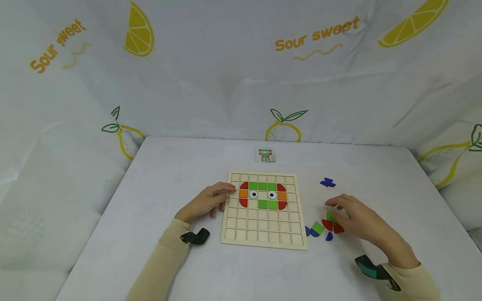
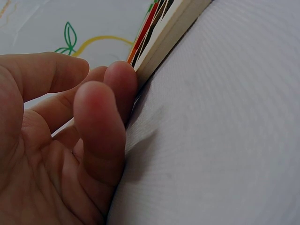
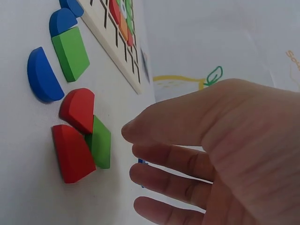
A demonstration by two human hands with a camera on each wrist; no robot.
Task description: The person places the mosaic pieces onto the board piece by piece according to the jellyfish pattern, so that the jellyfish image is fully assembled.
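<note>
A wooden grid board (image 1: pixel 263 236) lies on the table, with red, orange and green pieces and two eye pieces forming a face in its upper rows. At the board's left edge is my left hand (image 1: pixel 211 200), its fingertips at the rim and its fingers loosely bent, holding nothing. My right hand (image 1: pixel 355 215) hovers over the loose pieces right of the board, with nothing between its thumb and fingers. Beneath it lie two red quarter-round pieces (image 3: pixel 75 152) and a green square (image 3: pixel 101 143). Another green square (image 3: pixel 71 54) and a blue half-round piece (image 3: pixel 44 75) sit nearby.
Behind the board lies a small pattern card (image 1: pixel 265 154) showing a similar face. Several blue pieces (image 1: pixel 328 182) are grouped at the right, beyond my right hand. A white cloth with lemon prints (image 1: pixel 241 83) hangs along the table's back edge.
</note>
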